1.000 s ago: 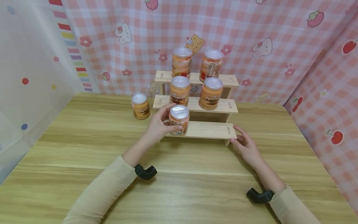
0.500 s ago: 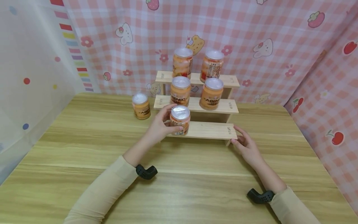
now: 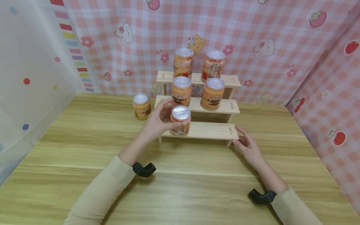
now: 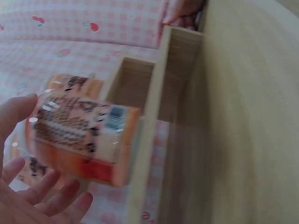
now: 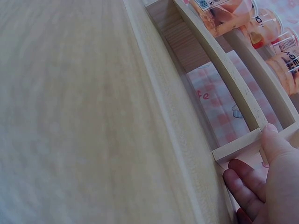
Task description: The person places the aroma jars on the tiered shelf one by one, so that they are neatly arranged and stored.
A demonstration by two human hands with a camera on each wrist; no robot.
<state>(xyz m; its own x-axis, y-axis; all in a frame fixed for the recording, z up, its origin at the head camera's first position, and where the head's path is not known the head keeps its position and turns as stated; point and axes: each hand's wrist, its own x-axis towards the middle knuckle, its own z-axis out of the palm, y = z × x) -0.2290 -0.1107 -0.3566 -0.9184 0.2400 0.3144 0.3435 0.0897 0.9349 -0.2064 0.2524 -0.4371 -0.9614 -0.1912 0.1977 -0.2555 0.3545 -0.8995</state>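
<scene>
A clear orange fruit can with a silver lid (image 3: 181, 121) stands upright on the left part of the lowest step of a three-tier wooden shelf (image 3: 211, 130). My left hand (image 3: 158, 121) is beside it, thumb at its front; the left wrist view shows the fingers spread and apart from the can (image 4: 81, 135). At the shelf's right end, my right hand (image 3: 247, 147) grips the lowest step between thumb and fingers. In the right wrist view the thumb (image 5: 275, 144) lies on the shelf's edge, with the fingers curled below.
Two similar cans, left (image 3: 181, 90) and right (image 3: 212, 93), stand on the middle step, and two more, left (image 3: 183, 62) and right (image 3: 213, 65), on the top. Another can (image 3: 142, 107) stands on the wooden table (image 3: 180, 187) left of the shelf. A checked curtain (image 3: 112, 62) hangs behind.
My left hand has loosened from the can and drawn back slightly to the left, its fingers spreading. The can stays on the lowest step. My right hand has kept its hold on the shelf.
</scene>
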